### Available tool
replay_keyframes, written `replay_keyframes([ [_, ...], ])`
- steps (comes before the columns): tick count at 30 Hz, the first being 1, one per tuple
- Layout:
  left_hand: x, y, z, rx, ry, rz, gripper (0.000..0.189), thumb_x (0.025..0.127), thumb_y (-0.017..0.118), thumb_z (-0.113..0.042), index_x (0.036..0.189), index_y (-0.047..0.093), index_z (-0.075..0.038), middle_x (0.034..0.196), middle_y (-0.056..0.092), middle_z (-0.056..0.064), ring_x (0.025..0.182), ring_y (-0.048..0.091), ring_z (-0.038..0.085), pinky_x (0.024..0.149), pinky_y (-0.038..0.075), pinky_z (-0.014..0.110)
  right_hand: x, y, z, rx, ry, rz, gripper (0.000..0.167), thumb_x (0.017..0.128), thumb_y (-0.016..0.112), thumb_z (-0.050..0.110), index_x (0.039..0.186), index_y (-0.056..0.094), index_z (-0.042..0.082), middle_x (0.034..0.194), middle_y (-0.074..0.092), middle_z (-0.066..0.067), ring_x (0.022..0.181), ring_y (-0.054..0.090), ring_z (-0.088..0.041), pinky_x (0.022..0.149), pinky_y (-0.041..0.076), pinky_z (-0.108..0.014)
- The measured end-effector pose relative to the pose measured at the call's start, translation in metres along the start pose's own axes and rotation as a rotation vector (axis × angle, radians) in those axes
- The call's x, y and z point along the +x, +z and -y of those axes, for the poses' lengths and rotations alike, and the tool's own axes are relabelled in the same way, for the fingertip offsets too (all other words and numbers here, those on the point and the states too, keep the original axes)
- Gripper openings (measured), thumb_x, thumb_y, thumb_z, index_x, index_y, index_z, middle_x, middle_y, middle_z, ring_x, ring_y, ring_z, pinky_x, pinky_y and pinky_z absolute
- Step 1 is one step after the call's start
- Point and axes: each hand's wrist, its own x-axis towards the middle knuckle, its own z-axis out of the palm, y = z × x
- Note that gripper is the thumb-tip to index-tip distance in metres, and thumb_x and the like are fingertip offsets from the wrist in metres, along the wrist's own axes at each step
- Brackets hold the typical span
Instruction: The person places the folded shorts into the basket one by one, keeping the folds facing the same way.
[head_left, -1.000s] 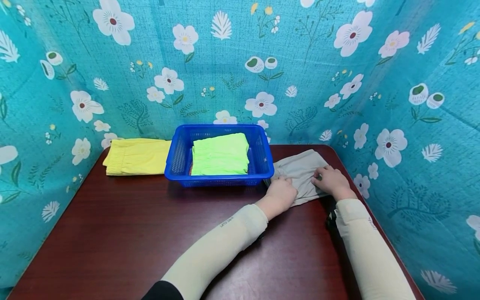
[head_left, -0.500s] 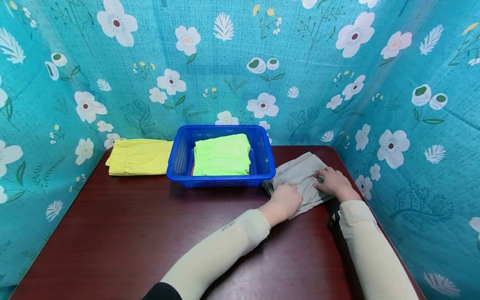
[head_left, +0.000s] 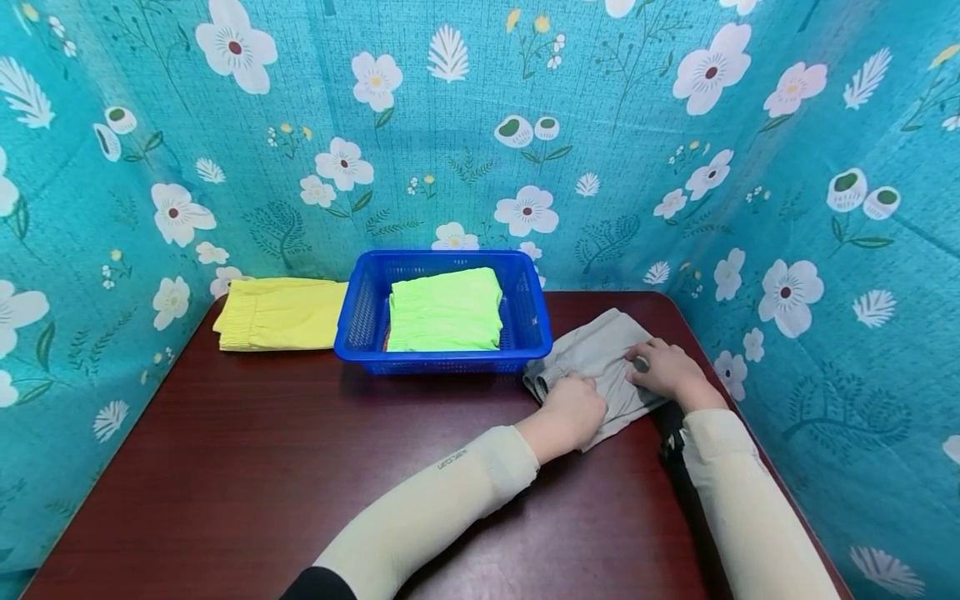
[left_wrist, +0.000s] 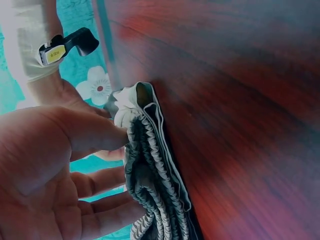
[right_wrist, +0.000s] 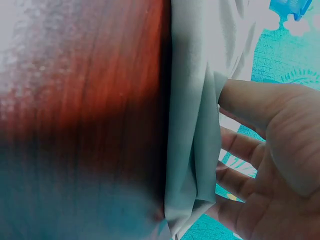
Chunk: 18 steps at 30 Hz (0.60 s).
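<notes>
Folded grey pants lie aslant on the table, right of the blue basket. My left hand rests on their near left part. In the left wrist view, the thumb and spread fingers of that hand touch the gathered elastic waistband, whose layers are stacked. On the right part of the pants rests my right hand, thumb and forefinger bent toward each other over the cloth. The right wrist view has that hand's thumb and fingers against the upper face of the folded cloth.
A blue plastic basket stands at the back centre with folded lime-green clothing inside. Folded yellow clothing with an elastic waist lies left of it. Flowered curtains hang behind and at both sides of the dark red table.
The grey pants have turned a little on the table, their near edge coming toward me. My left hand has shifted slightly nearer and to the right with them; the right hand has moved little.
</notes>
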Motion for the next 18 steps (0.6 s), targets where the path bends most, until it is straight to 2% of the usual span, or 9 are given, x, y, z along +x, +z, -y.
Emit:
replay_keyframes([
  [18,-0.021,0.006,0.007,-0.006,0.059,-0.018,0.016,0.094,0.064,-0.036,0.105,0.077,-0.036,0.111,0.065,-0.004,0.103,0.056,0.016,0.074,0.056,0.030,-0.020,0.010,0.019,-0.042,-0.035,-0.047,0.043,0.093,0.073,0.032,0.129,0.066,0.010,0.140,0.051,-0.028,0.117,0.049,-0.048,0.089,0.051,-0.066],
])
